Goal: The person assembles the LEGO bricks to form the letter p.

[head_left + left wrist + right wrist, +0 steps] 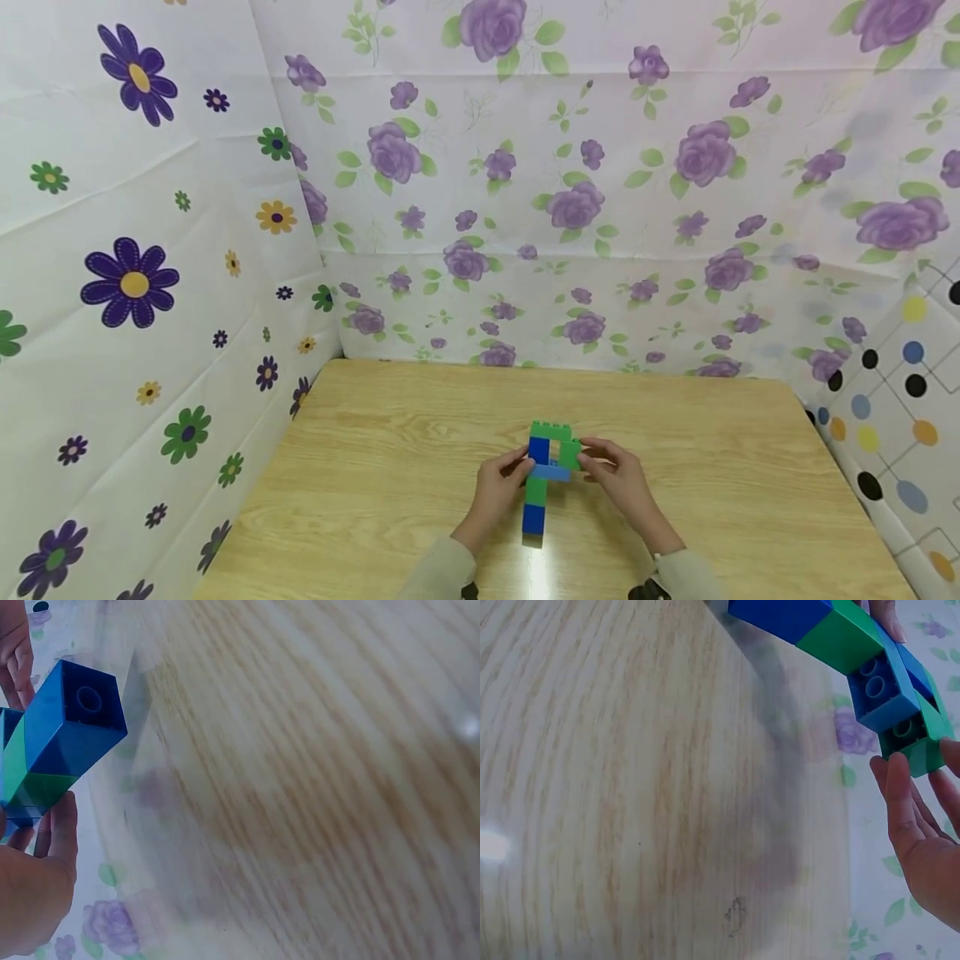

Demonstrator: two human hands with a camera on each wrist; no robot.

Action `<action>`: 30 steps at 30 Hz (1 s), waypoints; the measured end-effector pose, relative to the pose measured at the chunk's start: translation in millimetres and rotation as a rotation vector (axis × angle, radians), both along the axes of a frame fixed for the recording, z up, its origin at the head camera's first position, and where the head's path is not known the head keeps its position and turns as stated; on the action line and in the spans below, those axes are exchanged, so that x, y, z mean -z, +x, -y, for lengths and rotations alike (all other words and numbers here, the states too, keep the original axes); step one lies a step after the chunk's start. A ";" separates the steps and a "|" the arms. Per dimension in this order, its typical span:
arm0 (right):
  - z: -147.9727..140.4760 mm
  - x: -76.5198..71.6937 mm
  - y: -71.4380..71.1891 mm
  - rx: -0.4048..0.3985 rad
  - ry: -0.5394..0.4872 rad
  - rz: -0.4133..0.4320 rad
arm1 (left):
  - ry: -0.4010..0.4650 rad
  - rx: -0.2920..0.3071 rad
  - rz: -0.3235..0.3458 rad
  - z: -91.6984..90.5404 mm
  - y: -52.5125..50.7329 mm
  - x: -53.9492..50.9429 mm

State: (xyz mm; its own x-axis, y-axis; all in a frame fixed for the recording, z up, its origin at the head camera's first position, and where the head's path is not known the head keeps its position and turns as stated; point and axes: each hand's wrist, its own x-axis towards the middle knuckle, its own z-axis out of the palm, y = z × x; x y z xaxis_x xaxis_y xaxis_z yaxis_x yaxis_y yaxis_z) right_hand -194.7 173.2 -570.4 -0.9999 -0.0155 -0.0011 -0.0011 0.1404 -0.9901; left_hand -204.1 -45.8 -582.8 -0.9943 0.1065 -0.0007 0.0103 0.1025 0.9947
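Both hands hold up a P-shaped build of toy building bricks. A long green brick (551,432) tops it, above a dark blue brick (537,451) on the left. Below lies a lighter blue brick (557,474), and the stem has a green brick (536,492) over a dark blue end brick (533,520), whose hollow underside faces the left wrist view. My left hand (497,490) grips the build's left side near the lighter blue brick. My right hand (624,485) pinches the green brick (571,455) on the right side, its hollow underside partly visible in the right wrist view.
A wooden table (390,450) lies beneath the hands. Flower-printed cloth (570,167) hangs behind it, with another flowered cloth (135,367) at the left and a dotted cloth (907,417) at the right.
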 end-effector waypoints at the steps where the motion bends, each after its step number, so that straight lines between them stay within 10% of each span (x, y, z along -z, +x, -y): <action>1: 0.6 1.3 -0.9 0.006 0.000 0.008 | -0.013 -0.008 -0.008 -0.3 -0.8 0.5; 17: 4.5 23.5 -17.7 0.062 0.027 0.094 | -0.112 -0.063 -0.060 -4.7 -10.3 15.7; 30: 9.5 30.5 -23.3 0.007 0.171 0.137 | -0.182 -0.026 0.037 1.6 -12.5 16.5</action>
